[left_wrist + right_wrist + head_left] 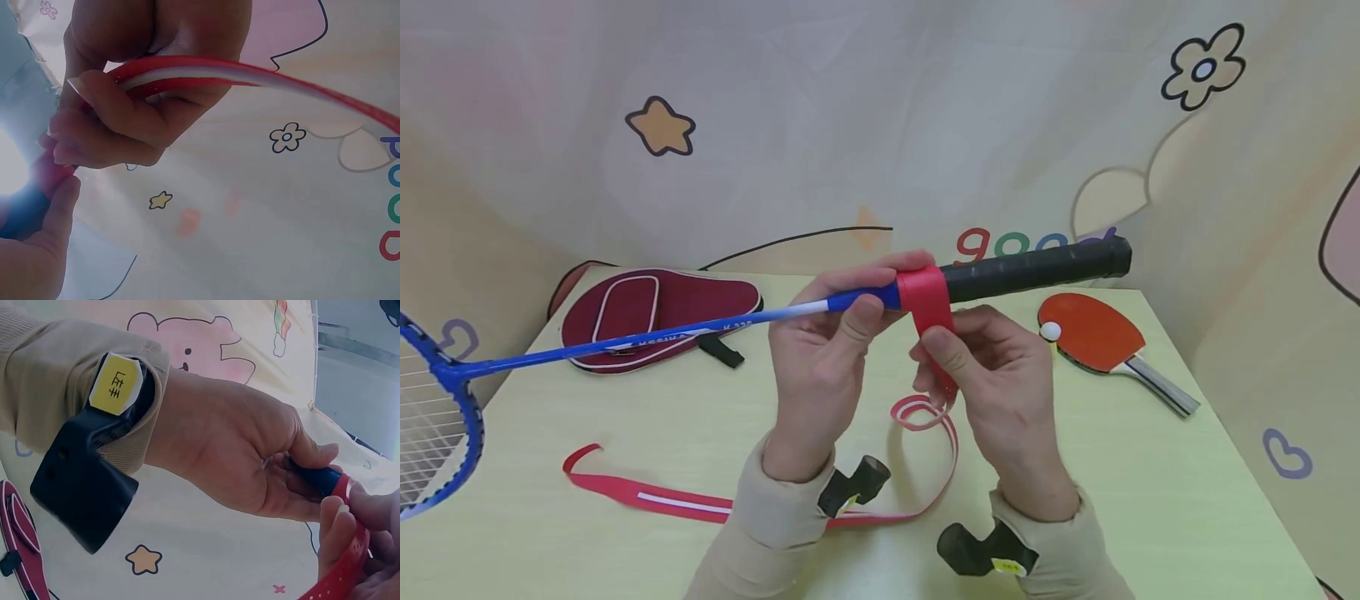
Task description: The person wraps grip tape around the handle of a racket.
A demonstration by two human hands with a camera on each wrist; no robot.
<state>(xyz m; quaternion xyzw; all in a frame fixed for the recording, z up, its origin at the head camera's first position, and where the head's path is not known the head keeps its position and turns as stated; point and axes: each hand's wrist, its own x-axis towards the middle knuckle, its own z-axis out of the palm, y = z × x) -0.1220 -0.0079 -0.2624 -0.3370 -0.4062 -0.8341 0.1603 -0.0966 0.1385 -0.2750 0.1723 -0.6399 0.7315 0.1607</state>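
Observation:
A badminton racket (790, 312) is held up above the table, its blue shaft pointing left and its black handle (1037, 268) to the right. My left hand (816, 367) grips it at the blue cone, thumb in front and fingers behind. Red grip tape (925, 290) is wrapped round the top of the handle. Just below the handle, my right hand (1011, 392) pinches the tape between thumb and fingers. From there the tape's tail curls down and runs left along the table. In the left wrist view the tape (262, 76) shows a white strip along its inner side.
Behind the racket lies a maroon paddle case (700, 304) with white piping. At the right are a table tennis paddle (1093, 329) with an orange-red face and a white ball (1050, 332). A printed cloth (865, 125) hangs behind the table (1150, 500).

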